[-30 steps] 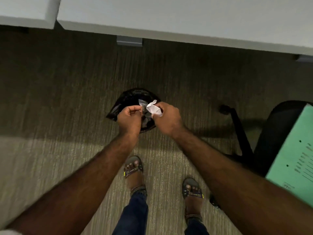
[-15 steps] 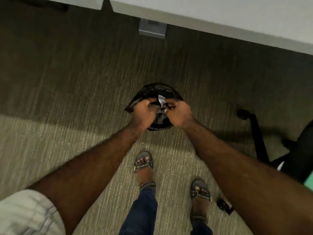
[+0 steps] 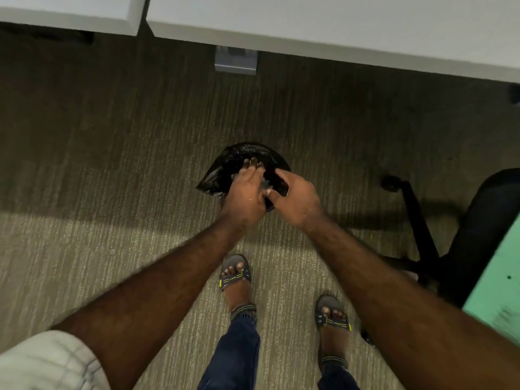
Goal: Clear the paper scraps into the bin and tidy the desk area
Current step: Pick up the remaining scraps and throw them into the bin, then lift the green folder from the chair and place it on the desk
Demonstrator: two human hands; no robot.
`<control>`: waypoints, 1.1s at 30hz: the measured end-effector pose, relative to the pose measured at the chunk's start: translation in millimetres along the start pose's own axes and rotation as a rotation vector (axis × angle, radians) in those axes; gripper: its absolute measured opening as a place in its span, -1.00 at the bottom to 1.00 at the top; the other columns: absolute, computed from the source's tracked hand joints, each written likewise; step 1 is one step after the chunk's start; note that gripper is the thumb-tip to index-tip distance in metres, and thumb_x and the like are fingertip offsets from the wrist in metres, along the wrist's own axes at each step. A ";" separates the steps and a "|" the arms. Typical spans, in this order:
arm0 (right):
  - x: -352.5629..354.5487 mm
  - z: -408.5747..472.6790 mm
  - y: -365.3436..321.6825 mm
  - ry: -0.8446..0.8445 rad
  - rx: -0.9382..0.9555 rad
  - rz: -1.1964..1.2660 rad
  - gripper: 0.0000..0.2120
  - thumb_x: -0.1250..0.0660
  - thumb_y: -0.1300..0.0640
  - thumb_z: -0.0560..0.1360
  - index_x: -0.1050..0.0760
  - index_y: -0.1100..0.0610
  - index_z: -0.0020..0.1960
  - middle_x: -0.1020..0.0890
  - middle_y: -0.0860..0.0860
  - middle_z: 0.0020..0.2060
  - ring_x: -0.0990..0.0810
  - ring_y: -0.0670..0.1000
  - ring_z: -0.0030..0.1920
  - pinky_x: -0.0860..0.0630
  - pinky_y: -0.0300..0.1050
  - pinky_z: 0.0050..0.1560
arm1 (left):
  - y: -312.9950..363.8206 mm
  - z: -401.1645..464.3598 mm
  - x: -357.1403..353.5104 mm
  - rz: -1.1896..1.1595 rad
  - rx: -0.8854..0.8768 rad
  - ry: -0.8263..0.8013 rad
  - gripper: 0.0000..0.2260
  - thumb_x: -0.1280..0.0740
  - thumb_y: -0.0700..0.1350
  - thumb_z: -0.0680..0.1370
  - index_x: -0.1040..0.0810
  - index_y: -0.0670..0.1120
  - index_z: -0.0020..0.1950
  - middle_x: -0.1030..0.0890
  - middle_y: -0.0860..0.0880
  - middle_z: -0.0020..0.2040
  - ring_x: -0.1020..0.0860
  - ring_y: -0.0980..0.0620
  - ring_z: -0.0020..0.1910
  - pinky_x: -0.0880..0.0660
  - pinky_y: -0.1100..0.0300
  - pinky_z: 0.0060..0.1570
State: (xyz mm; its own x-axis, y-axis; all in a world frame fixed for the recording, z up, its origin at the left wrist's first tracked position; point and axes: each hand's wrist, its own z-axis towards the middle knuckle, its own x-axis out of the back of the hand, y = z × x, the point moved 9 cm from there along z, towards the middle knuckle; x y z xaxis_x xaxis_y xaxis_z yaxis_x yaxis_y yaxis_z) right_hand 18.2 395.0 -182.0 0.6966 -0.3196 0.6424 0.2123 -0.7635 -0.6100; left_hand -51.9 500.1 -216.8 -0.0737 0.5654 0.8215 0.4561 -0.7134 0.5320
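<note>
The pale edge of the white desk top runs across above me, with a grey metal bracket just under it, and a broad stretch of ribbed beige carpet lies open to my left. To my right the black office chair and its wheeled leg stand near, and a mint-green paper sheet is cut off by the frame's edge.

The small round bin lined with a black plastic bag sits on the carpet straight ahead of my sandalled feet, directly under both hands. My left hand reaches over its mouth with fingers stretched forward and loosely straight, tips over the liner. My right hand is just beside it, forefinger and thumb spread apart, holding nothing I can see. A small pale paper scrap shows in the gap between my hands, down in the bin; it is blurred. My hands hide most of the bin's opening.
</note>
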 end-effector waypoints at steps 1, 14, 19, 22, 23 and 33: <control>7.9 -6.3 4.0 0.013 0.001 0.001 -0.42 -0.45 0.06 0.58 -0.42 0.14 0.56 -0.54 0.08 0.48 -0.50 0.06 0.47 -0.37 -0.15 0.46 | 7.7 -1.7 -2.0 0.033 -0.014 -0.011 -0.45 -0.33 -0.22 0.55 -0.33 -0.27 0.54 -0.36 -0.28 0.54 -0.25 -0.24 0.57 -0.18 -0.11 0.59; 159.8 -124.7 126.1 0.307 -0.027 0.016 -0.48 -0.44 0.06 0.61 -0.45 0.04 0.54 -0.53 -0.01 0.46 -0.46 -0.04 0.46 -0.28 -0.24 0.39 | 197.2 -27.6 -32.6 0.121 -0.310 0.017 -0.42 -0.25 -0.27 0.60 -0.22 -0.19 0.62 -0.16 -0.15 0.66 -0.05 -0.12 0.66 -0.14 -0.08 0.60; 228.4 -174.1 186.4 0.496 -0.066 0.014 -0.47 -0.43 0.06 0.61 -0.43 0.06 0.54 -0.50 0.03 0.48 -0.44 0.02 0.48 -0.34 -0.07 0.50 | 278.9 -42.4 -53.4 0.094 -0.417 0.041 -0.42 -0.28 -0.28 0.59 -0.25 -0.16 0.61 -0.20 -0.13 0.65 -0.09 -0.09 0.65 -0.13 -0.05 0.61; 262.3 -204.2 225.3 0.598 -0.126 0.021 -0.47 -0.44 0.05 0.60 -0.43 0.05 0.53 -0.50 0.04 0.47 -0.44 0.03 0.48 -0.34 -0.07 0.48 | 328.3 -53.3 -69.9 0.096 -0.489 0.022 -0.42 -0.28 -0.25 0.61 -0.23 -0.14 0.62 -0.21 -0.11 0.64 -0.10 -0.08 0.65 -0.15 -0.03 0.60; 270.6 -212.6 237.2 0.622 -0.143 0.030 -0.47 -0.45 0.05 0.60 -0.44 0.05 0.53 -0.51 0.05 0.47 -0.44 0.03 0.48 -0.32 -0.10 0.46 | 342.4 -56.6 -75.0 0.099 -0.509 0.015 -0.43 -0.29 -0.24 0.62 -0.23 -0.13 0.62 -0.22 -0.10 0.64 -0.11 -0.08 0.65 -0.15 -0.03 0.60; 325.3 -292.6 358.4 0.677 -0.396 0.009 -0.48 -0.41 -0.01 0.62 -0.41 0.00 0.55 -0.44 0.03 0.52 -0.39 0.08 0.53 -0.35 0.14 0.54 | 448.7 -88.6 -157.4 0.170 -0.569 -0.144 -0.46 -0.21 -0.06 0.68 -0.16 -0.12 0.65 -0.15 -0.15 0.66 -0.11 -0.12 0.64 -0.18 -0.08 0.59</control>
State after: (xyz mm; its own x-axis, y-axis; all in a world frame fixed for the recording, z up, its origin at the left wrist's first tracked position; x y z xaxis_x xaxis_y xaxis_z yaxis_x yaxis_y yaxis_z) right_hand 120.3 -146.8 -55.9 0.1008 -0.5020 0.8590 -0.1407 -0.8619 -0.4872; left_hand 85.7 54.3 -89.2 0.0969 0.4462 0.8897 -0.0973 -0.8853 0.4547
